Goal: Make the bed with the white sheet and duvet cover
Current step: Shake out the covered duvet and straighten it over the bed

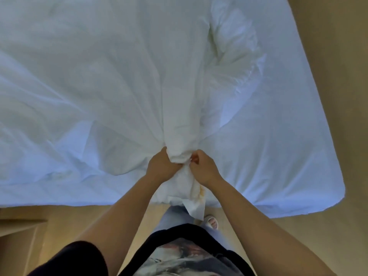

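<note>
At lower centre, grips bunched duvet cover (139, 76) in left hand (159, 166) and right hand (205, 169), over white sheet (278, 146); slipper (211, 221) on wooden floor (328, 46) below.

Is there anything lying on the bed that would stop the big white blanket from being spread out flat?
Nothing visible does. The left hand and right hand both grip the bunched duvet at the bed's near edge, and the white sheet to its right shows only wrinkles.

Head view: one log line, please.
left hand: grips duvet | right hand: grips duvet | duvet: bunched, unspread | sheet: laid flat
</note>
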The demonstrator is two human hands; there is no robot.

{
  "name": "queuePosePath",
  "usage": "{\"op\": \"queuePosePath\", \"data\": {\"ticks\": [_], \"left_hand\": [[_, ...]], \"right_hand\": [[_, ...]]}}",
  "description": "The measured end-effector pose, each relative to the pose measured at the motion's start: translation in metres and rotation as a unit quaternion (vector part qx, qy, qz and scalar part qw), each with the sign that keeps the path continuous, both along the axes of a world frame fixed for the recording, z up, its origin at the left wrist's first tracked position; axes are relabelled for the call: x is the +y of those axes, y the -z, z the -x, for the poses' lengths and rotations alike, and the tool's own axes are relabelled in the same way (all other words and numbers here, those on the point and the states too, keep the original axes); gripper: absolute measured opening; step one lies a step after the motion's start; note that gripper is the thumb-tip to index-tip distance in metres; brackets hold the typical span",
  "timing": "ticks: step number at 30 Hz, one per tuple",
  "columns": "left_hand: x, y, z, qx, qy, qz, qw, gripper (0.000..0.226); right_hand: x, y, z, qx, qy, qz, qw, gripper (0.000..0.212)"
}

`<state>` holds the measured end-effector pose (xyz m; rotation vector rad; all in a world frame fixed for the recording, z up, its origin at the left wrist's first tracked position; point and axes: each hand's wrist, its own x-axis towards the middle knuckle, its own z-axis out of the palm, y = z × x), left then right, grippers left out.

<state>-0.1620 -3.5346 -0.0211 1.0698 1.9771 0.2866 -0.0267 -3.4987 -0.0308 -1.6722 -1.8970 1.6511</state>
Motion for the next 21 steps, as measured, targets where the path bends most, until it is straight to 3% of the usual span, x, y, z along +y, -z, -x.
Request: {"op": "queuePosePath", "data": {"ticks": [4,6,9,13,18,21], "left_hand": [[0.024,-0.009,0.010,-0.064,-0.017,-0.011,0.998,0.050],[0.045,-0.017,0.019,-0.007,-0.053,-0.045,0.998,0.053],[0.091,-0.026,0.032,0.078,-0.078,-0.123,0.986,0.048],[0.169,-0.032,0.034,0.104,-0.063,-0.214,0.969,0.051],[0.274,-0.021,0.016,0.232,0.057,-0.118,0.964,0.061],[0.319,-0.006,0.018,0.272,0.046,-0.008,0.961,0.047]], "right_hand": [[0.033,0.009,0.014,-0.002,0.059,-0.012,0.998,0.005],[0.057,0.013,0.019,0.008,0.127,-0.040,0.991,0.008],[0.105,0.008,0.032,0.043,0.201,-0.080,0.975,0.030],[0.169,-0.003,0.058,0.114,0.250,-0.015,0.961,0.032],[0.208,0.005,0.071,0.187,0.246,0.018,0.951,0.025],[0.220,0.015,0.065,0.165,0.168,0.046,0.971,0.021]]}}
